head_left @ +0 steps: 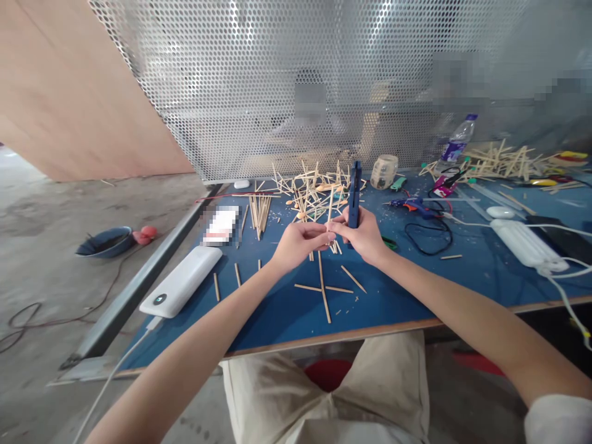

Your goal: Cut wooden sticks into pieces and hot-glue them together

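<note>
My left hand [304,244] is closed, its fingertips pinching the lower end of a thin wooden stick [330,206] that stands nearly upright. My right hand [363,234] meets it there, thumb and finger also at the stick. In the right palm a dark blue, slotted tool [354,196], which looks like a utility knife, points upward; its blade cannot be made out. Below the hands, two crossed sticks [322,288] lie on the blue table [277,324], with a single loose stick [354,279] to their right. Behind the hands is a tangled heap of sticks [312,191].
A white power bank [181,282] with a cable lies left, near a bundle of sticks [259,214]. To the right are a blue glue gun [416,206], a jar [384,171], a bottle [457,142] and a white power strip [527,243]. A perforated metal panel [259,80] rises behind.
</note>
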Motion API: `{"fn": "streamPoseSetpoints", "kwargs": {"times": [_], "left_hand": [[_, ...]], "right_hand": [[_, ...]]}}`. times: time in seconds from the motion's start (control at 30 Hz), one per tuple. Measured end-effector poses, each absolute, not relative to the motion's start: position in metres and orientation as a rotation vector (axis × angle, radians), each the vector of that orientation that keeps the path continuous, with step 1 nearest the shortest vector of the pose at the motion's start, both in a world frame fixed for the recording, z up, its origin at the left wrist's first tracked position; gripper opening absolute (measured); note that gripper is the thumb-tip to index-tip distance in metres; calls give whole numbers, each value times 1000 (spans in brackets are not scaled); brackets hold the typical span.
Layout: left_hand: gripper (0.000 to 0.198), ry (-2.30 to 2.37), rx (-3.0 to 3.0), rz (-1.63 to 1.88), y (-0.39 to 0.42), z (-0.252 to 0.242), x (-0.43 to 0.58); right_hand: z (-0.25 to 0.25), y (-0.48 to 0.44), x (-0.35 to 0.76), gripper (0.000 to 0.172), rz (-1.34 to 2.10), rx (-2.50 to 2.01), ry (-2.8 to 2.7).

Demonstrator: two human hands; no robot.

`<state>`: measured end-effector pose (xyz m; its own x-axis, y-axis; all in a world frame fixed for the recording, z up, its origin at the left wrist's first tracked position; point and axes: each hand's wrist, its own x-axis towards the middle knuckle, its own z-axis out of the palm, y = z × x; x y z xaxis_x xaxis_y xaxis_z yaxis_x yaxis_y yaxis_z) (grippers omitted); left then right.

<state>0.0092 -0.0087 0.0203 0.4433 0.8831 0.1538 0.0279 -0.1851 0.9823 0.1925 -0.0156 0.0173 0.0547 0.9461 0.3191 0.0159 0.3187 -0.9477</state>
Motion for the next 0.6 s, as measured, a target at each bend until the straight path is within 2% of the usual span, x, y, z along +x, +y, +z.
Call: {"fn": "streamPoseSetpoints", "kwargs": {"times": [0.3, 0.6], "left_hand": [[29, 793, 1476, 829, -5, 17, 8], [36, 828, 1445, 770, -11, 23, 9]], "right_hand": [[17, -18, 192, 39, 960, -940, -1356], [12, -14, 193, 35, 914, -923, -1389]]}}
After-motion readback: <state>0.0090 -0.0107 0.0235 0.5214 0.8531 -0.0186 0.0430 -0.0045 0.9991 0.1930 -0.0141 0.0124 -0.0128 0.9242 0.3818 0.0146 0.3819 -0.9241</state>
